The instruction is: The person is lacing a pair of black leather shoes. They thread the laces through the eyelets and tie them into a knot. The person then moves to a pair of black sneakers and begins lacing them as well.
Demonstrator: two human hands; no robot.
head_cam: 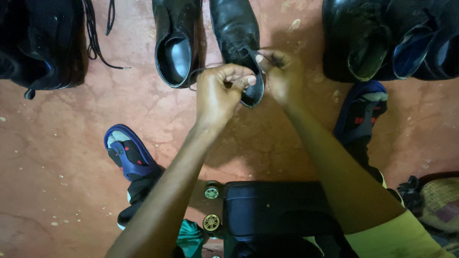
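Two black leather shoes stand on the reddish floor ahead of me. The right shoe (235, 28) has its heel opening under my hands. My left hand (221, 91) is closed, pinching a thin black lace over that opening. My right hand (283, 76) pinches the lace too, right beside the left, fingertips almost touching. The left shoe (176, 43) stands apart, its opening showing a dark insole. Most of the lace is hidden by my fingers.
A loose black lace (95, 43) lies beside dark shoes (40, 43) at top left. More dark shoes (382, 38) sit at top right. My feet wear blue slippers (126, 150) (361, 110). A dark wheeled case (267, 210) is under my arms; a woven thing (442, 198) lies at right.
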